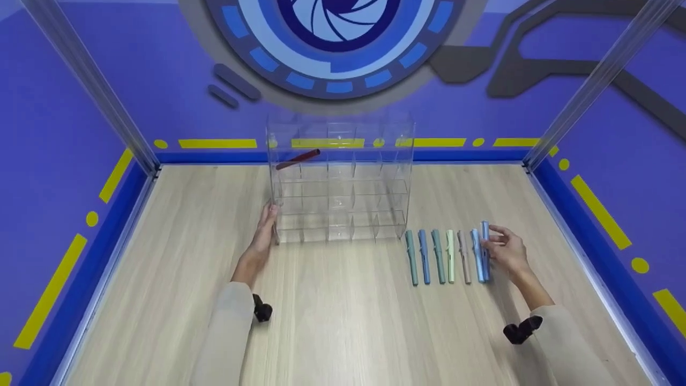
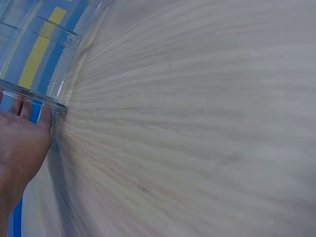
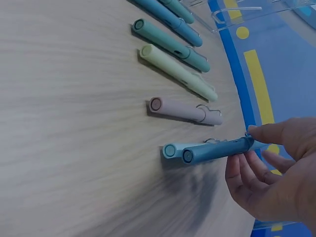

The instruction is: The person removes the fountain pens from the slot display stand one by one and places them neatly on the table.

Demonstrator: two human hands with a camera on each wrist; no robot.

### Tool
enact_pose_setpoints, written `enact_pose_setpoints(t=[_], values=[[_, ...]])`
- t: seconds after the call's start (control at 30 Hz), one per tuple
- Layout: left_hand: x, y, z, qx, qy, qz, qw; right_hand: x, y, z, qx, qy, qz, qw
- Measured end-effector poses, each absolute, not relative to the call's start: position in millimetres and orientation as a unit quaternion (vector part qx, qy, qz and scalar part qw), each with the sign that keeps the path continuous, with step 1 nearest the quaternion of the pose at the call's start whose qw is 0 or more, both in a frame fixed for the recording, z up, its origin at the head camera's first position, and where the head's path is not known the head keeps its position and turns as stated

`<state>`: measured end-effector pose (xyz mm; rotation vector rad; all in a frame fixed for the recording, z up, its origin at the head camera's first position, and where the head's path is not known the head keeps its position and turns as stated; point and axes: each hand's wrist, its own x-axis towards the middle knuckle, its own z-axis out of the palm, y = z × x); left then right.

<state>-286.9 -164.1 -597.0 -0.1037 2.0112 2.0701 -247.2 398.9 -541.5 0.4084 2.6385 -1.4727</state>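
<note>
A blue pen (image 1: 485, 249) is pinched between the thumb and fingers of my right hand (image 1: 509, 252). It is lifted off the table, partly over a light blue pen (image 3: 173, 150). Left of these lie a pinkish pen (image 1: 464, 257), a pale green pen (image 1: 450, 256) and several green and blue pens in a row. My left hand (image 1: 261, 236) touches the left side of a clear compartment rack (image 1: 340, 233), its fingers fairly straight along the panel (image 2: 29, 93). A dark red pen (image 1: 298, 160) lies tilted in the rack's upper left.
The rack stands upright on the wooden table (image 1: 321, 321), near the blue back wall (image 1: 214, 155). Metal posts (image 1: 102, 86) rise at the back corners. Blue walls flank the table on both sides.
</note>
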Motion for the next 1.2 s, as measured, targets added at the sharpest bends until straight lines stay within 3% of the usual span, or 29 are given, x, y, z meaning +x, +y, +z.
enact_pose_setpoints(t=[0.63,1.2], values=[[-284.0,-163.8,-596.4,-0.051,0.697,0.705,0.117,-249.2,416.4,-562.1,0.135,0.901,-0.411,0.031],[-282.8,-163.3,-590.0,-0.049,0.694,0.707,0.130,-251.8,412.8,-571.2,0.096,0.937,-0.335,-0.020]])
